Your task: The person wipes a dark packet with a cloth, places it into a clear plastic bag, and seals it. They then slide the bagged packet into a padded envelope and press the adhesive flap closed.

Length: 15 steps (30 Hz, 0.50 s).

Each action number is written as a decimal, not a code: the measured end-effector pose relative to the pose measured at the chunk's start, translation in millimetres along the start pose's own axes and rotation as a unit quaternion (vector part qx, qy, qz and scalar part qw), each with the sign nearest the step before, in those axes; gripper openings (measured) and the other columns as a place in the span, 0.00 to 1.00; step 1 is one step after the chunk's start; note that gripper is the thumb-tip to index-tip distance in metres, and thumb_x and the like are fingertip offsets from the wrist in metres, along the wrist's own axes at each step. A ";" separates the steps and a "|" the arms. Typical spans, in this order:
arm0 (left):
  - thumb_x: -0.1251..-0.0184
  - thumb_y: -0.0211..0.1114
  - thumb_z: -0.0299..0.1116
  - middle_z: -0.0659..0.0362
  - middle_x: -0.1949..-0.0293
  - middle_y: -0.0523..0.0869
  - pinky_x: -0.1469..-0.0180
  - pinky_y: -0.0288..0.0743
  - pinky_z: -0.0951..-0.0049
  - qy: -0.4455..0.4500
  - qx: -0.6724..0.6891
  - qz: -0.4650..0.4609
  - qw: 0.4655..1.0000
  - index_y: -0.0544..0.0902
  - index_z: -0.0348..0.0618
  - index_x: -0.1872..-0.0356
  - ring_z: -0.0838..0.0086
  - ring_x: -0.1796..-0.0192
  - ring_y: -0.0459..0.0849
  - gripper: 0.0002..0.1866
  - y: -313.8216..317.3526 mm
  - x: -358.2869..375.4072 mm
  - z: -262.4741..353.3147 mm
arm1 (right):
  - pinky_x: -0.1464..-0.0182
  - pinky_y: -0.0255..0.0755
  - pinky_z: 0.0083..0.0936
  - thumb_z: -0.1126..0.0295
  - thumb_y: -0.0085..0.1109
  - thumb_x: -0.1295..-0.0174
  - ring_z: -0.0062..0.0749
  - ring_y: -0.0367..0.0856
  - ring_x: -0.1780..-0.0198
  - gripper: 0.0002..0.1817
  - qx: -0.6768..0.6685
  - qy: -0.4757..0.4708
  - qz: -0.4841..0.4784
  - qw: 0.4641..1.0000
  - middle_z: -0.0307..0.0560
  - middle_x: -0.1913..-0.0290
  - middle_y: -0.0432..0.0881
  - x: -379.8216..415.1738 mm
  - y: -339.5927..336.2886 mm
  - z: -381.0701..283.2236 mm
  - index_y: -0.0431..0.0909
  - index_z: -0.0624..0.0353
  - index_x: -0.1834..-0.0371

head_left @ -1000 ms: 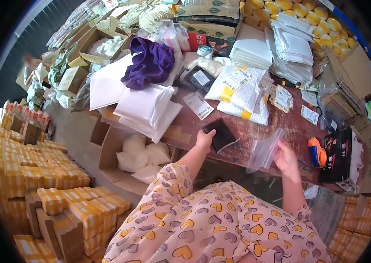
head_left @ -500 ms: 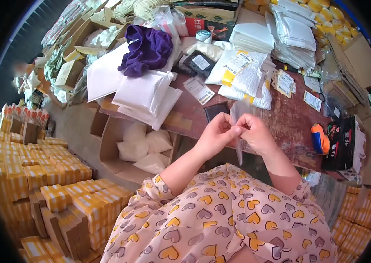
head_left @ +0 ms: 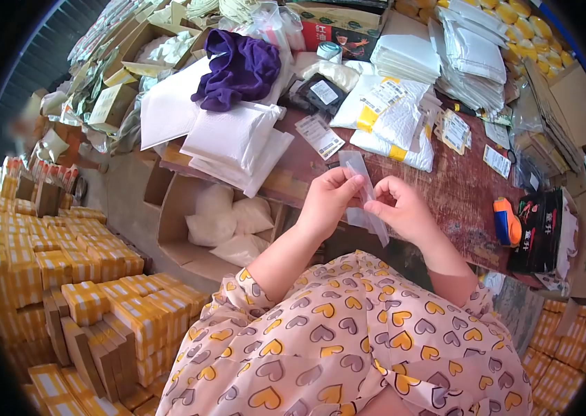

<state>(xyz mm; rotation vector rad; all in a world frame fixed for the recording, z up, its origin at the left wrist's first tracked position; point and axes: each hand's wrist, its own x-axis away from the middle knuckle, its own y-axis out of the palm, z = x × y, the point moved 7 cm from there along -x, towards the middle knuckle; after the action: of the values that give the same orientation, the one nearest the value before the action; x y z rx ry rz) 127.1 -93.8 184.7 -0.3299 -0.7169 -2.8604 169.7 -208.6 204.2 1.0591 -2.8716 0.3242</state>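
Observation:
In front of my body, my left hand [head_left: 334, 196] pinches the left side of a clear plastic bag [head_left: 374, 224]. The bag is narrow in view, slanting from upper left to lower right between my hands. My right hand [head_left: 402, 210] is curled at its right edge, with thumb and fingertips pinched on it. Beyond my hands, a loose printed label [head_left: 320, 136] lies on the table. White and yellow shipping parcels [head_left: 391, 150] with labels rest to the right of it.
White padded mailers [head_left: 227, 142] lie at the table's left under a purple cloth [head_left: 237, 68]. An orange and blue tape dispenser [head_left: 507, 222] stands at right beside a black box [head_left: 537, 225]. A carton [head_left: 170, 229] of white bags sits below. Yellow-taped boxes [head_left: 85, 305] are stacked at left.
My hands have moved slightly apart, and the plastic bag has turned so more of its face shows. The view has shifted a little. A blurred person at far left has moved.

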 end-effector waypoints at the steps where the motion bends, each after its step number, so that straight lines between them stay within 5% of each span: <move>1: 0.38 0.58 0.34 0.64 0.75 0.78 0.74 0.72 0.84 0.000 0.003 0.013 1.000 0.76 0.42 0.69 0.82 0.76 0.76 0.07 0.0 0.1 0.6 | 0.70 0.67 0.17 0.72 0.63 0.50 0.17 0.70 0.72 0.10 0.086 -0.005 0.012 0.996 0.37 0.73 0.73 2.8 -1.0 -1.5 0.70 0.60 0.71; 2: 0.38 0.58 0.34 0.64 0.75 0.78 0.74 0.72 0.84 0.000 0.003 0.012 1.000 0.76 0.42 0.69 0.82 0.76 0.76 0.07 -0.2 -2.1 -3.3 | 0.71 0.67 0.19 0.72 0.65 0.53 0.20 0.71 0.73 0.12 0.090 -0.081 0.081 0.989 0.40 0.72 0.73 5.0 -4.3 -7.2 0.70 0.60 0.69; 5: 0.39 0.59 0.30 0.63 0.76 0.78 0.71 0.73 0.82 0.038 0.027 0.011 0.999 0.75 0.37 0.71 0.83 0.73 0.76 0.07 -2.5 -7.4 -8.3 | 0.71 0.68 0.21 0.71 0.64 0.52 0.24 0.72 0.73 0.12 0.160 -0.116 0.097 0.976 0.42 0.72 0.74 8.9 -4.5 -15.1 0.70 0.61 0.69; 15: 0.40 0.61 0.32 0.64 0.80 0.76 0.75 0.67 0.84 0.058 -0.144 0.012 0.988 0.72 0.40 0.78 0.84 0.78 0.72 0.11 -0.5 -2.0 -9.1 | 0.68 0.71 0.23 0.72 0.60 0.47 0.29 0.80 0.70 0.09 0.091 -0.075 0.050 0.992 0.47 0.72 0.79 7.4 8.9 -10.3 0.70 0.63 0.69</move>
<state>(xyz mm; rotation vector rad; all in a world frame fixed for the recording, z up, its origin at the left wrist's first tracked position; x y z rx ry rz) 127.4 -97.6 176.1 -0.2065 -0.2748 -2.9296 158.1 -204.4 213.7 1.0077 -3.0862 0.5462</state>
